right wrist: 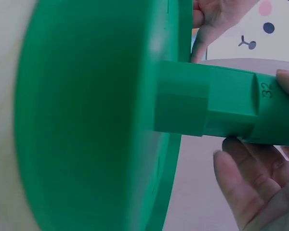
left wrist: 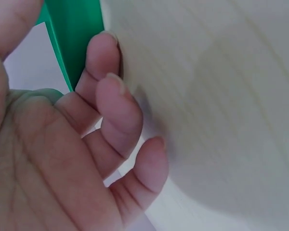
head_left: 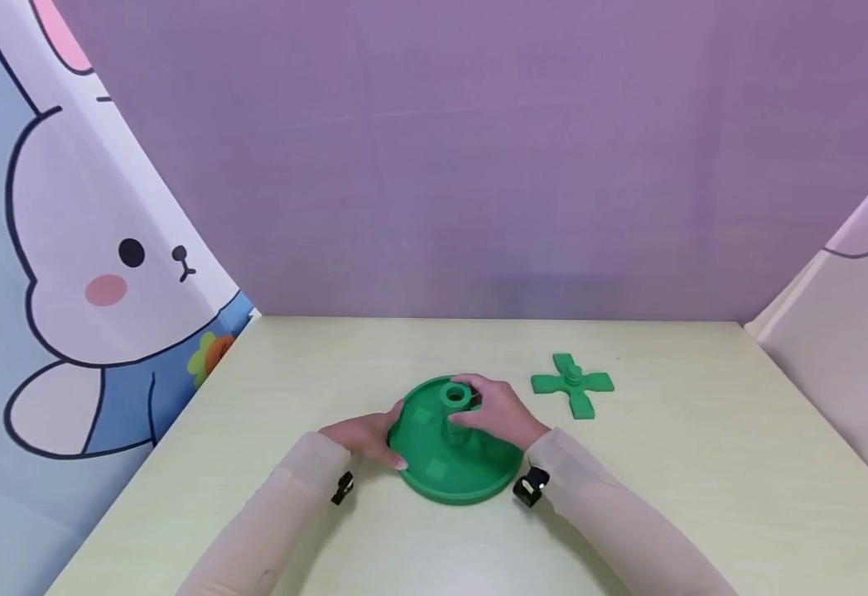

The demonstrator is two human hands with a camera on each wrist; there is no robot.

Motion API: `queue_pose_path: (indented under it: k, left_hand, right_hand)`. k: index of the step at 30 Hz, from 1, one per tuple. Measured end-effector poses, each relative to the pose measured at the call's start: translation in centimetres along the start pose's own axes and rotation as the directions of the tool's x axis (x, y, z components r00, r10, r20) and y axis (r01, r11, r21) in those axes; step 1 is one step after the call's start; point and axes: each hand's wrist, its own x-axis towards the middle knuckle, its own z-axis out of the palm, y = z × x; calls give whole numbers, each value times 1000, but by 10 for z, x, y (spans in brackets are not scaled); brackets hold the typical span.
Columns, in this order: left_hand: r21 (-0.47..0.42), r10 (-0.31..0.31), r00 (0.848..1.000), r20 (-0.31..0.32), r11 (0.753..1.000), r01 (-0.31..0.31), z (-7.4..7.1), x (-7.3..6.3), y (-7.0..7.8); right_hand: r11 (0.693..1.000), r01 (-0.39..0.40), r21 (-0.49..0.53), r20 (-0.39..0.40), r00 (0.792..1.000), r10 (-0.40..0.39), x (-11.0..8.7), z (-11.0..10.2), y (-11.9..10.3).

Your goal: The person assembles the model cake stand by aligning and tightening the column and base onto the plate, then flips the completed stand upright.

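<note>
A green round base [head_left: 471,480] with a raised rim lies on the table. From its middle rises a green hollow post [right wrist: 231,101], faceted low down and marked "32" near the top. My left hand [head_left: 363,434] grips the left edge of the base, thumb and fingers spread along the rim. In the left wrist view, several curled fingers [left wrist: 119,113] stay beside the edge, close over the tabletop. My right hand [head_left: 504,411] holds the post near its upper end, thumb on one side and fingers on the other. The post's foot meets the base's centre.
To the right, behind the base, a green cross-shaped piece [head_left: 593,382] with a central stud lies flat on the pale table [head_left: 672,463]. A purple cloth [head_left: 494,165] hangs along the back edge. Left of the table is a curtain [head_left: 69,314] with a cartoon rabbit.
</note>
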Motion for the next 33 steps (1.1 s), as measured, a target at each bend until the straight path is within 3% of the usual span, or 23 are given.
queue_pose_path:
  k: [7,13,20,25,33]
  left_hand:
    - [18,-11,1000,-13,1000,11,0,-1,-1]
    - [4,2,1000,-8,1000,-2,1,0,-4]
    - [-11,15,1000,-16,1000,-16,2,0,-4]
    - [-11,14,1000,-17,1000,-14,2,-2,-4]
    - [-10,19,1000,-16,1000,-19,1,-2,-4]
  right_hand:
    - [994,-66,-89,-23,998,65,-1,-2,-10]
    - [995,-76,-58,59,995,80,-3,-10,-7]
    - [993,-102,-67,150,982,111,-13,-34,5]
    - [991,-112,-67,135,983,121,-20,-48,16]
    - [978,-107,-178,75,990,122,-26,-62,28]
